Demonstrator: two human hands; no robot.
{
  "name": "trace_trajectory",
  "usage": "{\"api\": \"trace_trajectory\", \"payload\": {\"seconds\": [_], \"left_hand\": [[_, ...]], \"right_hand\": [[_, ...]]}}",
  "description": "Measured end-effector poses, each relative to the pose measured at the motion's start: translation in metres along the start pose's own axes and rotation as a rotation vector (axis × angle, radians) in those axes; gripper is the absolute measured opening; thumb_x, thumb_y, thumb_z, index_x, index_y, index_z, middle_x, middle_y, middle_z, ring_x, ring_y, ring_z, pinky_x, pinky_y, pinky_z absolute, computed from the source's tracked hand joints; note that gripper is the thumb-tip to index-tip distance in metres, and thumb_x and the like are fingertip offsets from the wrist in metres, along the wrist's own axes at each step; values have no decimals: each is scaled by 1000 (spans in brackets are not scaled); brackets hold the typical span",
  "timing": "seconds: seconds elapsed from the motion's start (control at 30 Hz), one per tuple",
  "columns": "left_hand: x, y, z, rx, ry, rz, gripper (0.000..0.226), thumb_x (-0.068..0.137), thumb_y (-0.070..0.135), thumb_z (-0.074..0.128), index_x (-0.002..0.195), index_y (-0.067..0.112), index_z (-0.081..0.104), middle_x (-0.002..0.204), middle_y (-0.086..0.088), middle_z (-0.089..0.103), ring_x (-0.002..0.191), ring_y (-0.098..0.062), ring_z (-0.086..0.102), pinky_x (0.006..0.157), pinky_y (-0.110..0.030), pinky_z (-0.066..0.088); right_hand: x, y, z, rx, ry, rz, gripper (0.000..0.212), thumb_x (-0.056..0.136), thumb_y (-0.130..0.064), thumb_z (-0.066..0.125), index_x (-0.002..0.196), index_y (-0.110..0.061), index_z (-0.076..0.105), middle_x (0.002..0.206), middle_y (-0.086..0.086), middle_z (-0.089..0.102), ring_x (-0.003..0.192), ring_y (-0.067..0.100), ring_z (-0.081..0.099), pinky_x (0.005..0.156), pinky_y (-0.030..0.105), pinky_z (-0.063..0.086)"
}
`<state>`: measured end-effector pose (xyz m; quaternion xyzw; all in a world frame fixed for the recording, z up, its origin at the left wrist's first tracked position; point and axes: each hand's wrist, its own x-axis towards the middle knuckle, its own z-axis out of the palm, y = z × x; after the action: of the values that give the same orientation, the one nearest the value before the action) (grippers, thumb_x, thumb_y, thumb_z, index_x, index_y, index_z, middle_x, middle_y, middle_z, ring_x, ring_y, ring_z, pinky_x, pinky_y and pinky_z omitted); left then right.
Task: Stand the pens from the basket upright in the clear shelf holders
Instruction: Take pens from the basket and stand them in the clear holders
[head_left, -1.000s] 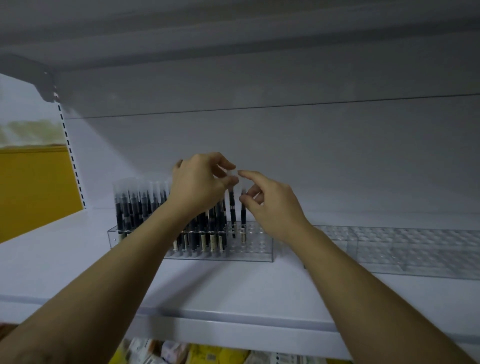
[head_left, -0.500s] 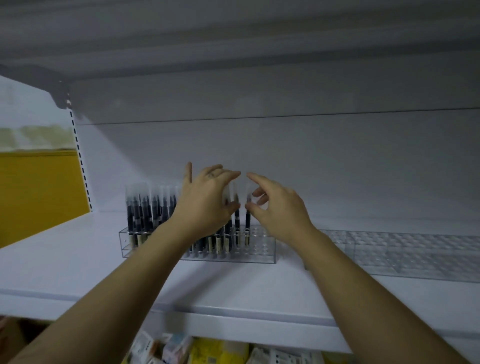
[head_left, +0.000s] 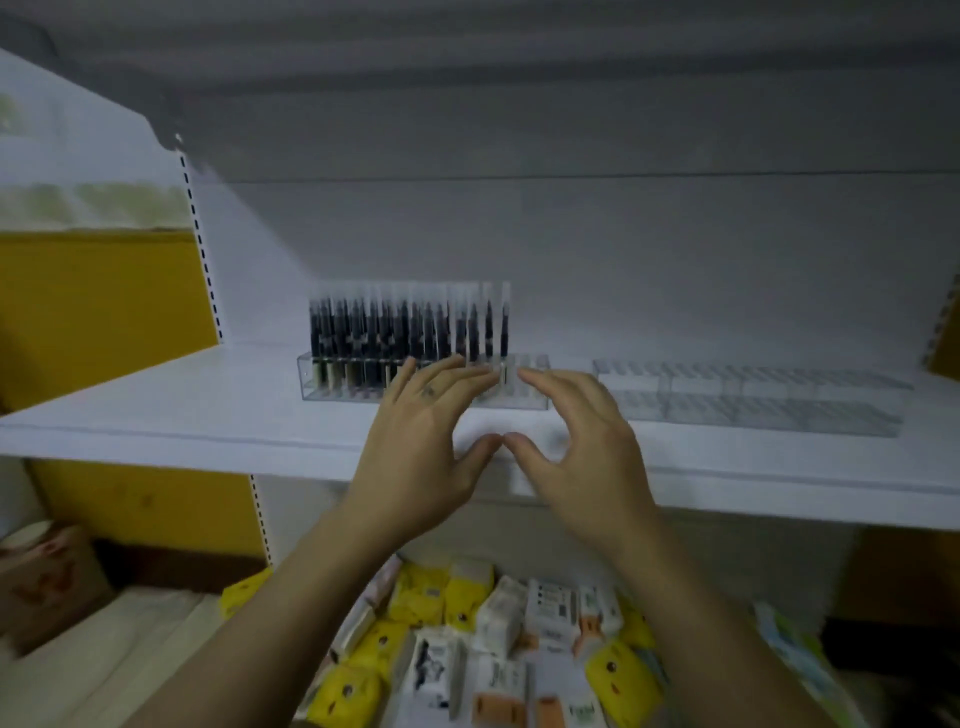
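At mid-frame the pens (head_left: 405, 327) stand upright, packed into the left and middle of a clear holder (head_left: 322, 384) on the white shelf (head_left: 182, 410); fingertips partly hide its right front. The left hand (head_left: 421, 447) and right hand (head_left: 582, 452) hover before it, fingers spread and loosely bent, thumbs nearly meeting, gripping nothing. A second holder (head_left: 753, 405) sits to the right, yellow and white packets (head_left: 493, 649) crowd the lower centre, and a box (head_left: 41, 571) shows at lower left.

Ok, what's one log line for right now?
left hand: open | right hand: open | pens: upright in left holder | right holder: no pens
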<state>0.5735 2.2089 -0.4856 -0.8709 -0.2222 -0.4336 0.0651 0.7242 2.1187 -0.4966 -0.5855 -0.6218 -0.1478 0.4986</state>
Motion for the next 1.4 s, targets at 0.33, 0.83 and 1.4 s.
{"api": "trace_trajectory", "payload": {"seconds": [0.33, 0.83, 1.4], "left_hand": [[-126, 23, 39, -103, -177, -202, 51, 81, 42, 61, 128, 23, 58, 129, 5, 61, 125, -22, 50, 100, -42, 42], [-297, 27, 153, -281, -734, -784, 58, 87, 33, 69, 139, 18, 47, 141, -2, 50, 132, -22, 43, 105, -35, 39], [-363, 36, 219, -482, -1102, -1025, 59, 85, 16, 71, 138, 14, 46, 137, -9, 53, 124, -24, 50, 94, -27, 43]], "right_hand": [[-133, 16, 34, -26, -42, 123, 39, 83, -27, 66, 121, -20, 62, 113, -3, 55, 105, 15, 55, 88, 26, 47], [-303, 107, 102, -42, -639, 772, 49, 87, -27, 70, 132, -17, 52, 131, 6, 51, 123, 24, 48, 97, 35, 43], [-393, 136, 134, -31, -1302, 1039, 27, 90, -23, 65, 116, -15, 61, 111, 1, 57, 105, 20, 54, 78, 23, 40]]}}
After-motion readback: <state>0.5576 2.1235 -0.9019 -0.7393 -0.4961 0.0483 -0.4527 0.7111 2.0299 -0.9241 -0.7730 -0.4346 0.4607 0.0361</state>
